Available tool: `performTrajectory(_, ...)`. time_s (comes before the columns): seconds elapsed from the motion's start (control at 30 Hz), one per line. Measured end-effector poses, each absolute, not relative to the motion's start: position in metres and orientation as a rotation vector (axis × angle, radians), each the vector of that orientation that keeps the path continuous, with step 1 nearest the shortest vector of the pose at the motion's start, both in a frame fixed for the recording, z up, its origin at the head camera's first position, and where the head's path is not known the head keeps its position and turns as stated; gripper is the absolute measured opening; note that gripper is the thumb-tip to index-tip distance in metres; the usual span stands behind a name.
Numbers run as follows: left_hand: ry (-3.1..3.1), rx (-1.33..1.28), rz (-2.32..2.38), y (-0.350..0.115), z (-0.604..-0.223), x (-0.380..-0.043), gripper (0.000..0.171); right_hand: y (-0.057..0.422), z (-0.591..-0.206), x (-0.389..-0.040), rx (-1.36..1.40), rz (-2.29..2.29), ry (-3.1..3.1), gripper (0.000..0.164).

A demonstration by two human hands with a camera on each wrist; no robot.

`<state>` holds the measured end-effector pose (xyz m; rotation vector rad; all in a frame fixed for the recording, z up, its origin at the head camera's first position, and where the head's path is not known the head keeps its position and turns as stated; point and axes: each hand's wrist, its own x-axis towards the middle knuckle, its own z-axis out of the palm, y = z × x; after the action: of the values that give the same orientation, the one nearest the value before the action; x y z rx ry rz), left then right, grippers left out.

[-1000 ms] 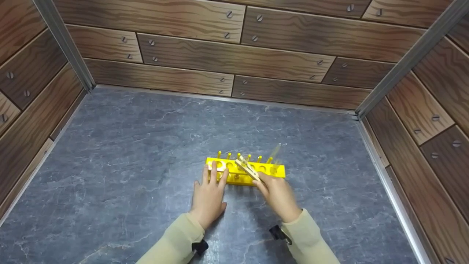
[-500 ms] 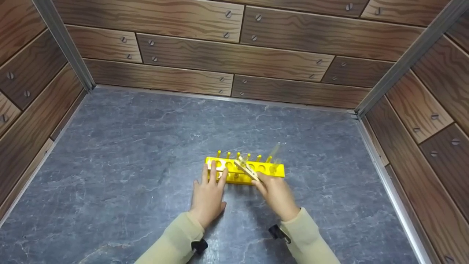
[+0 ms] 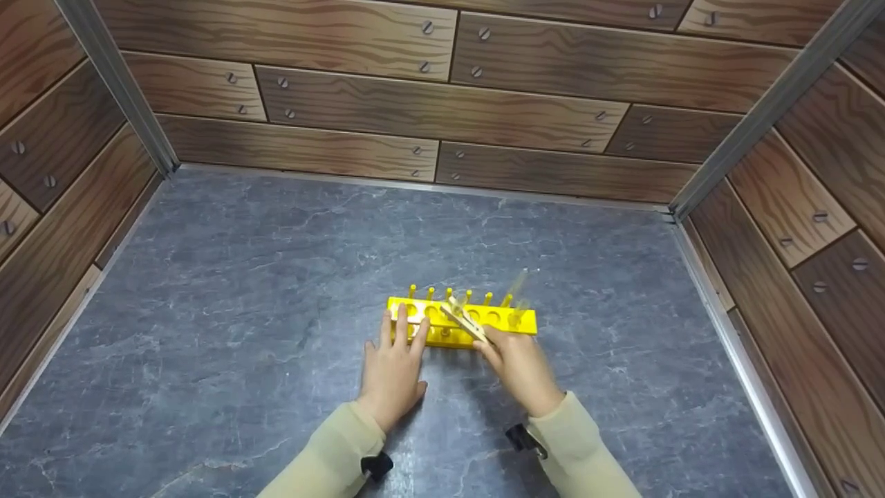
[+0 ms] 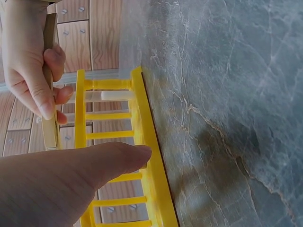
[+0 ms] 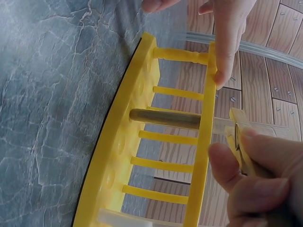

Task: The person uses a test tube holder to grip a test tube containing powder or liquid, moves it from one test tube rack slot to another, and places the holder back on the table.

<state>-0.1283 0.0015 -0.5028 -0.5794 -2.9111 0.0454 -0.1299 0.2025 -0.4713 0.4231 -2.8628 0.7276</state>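
Note:
A yellow test tube rack (image 3: pixel 528 324) stands on the floor, with a row of holes along its top and pegs behind. My left hand (image 3: pixel 394 377) lies with straight, spread fingers on the rack's left part; in the right wrist view a fingertip (image 5: pixel 222 78) touches the top edge. My right hand (image 3: pixel 527 370) pinches a wooden test tube clamp (image 3: pixel 464 321). The clamp's front end is at the clear upper part of a test tube standing in a middle hole; brownish contents (image 5: pixel 165 118) show in its lower part. A second test tube (image 4: pixel 116 95), whitish at the bottom, stands in the right end hole.
Dark grey marbled flooring (image 3: pixel 242 311) surrounds the rack. Wood-patterned wall panels (image 3: pixel 346 97) rise at the back and on both sides, with metal strips (image 3: pixel 743 391) along their lower edges. Black wrist straps (image 3: pixel 377 467) show at both sleeves.

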Motion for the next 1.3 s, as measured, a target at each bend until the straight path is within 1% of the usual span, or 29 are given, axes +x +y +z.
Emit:
performTrajectory(0.8,-2.950,-0.581,0.048,0.0016,-0.5017,-0.1298,0.099,0.2019,-0.4740,-0.1322,0.437,0.681,-2.848,0.016)
performTrajectory(1.07,-2.926,-0.583,0.025,0.0012,-0.5022,-0.1291,0.099,0.2020,-0.4758,-0.1328,0.414,0.727,-2.895,0.020)
performTrajectory(1.3,-2.937,-0.584,0.021,0.0009,-0.5021,-0.1296,0.098,0.2016,-0.4770,-0.1335,0.412,0.708,-2.898,0.018)
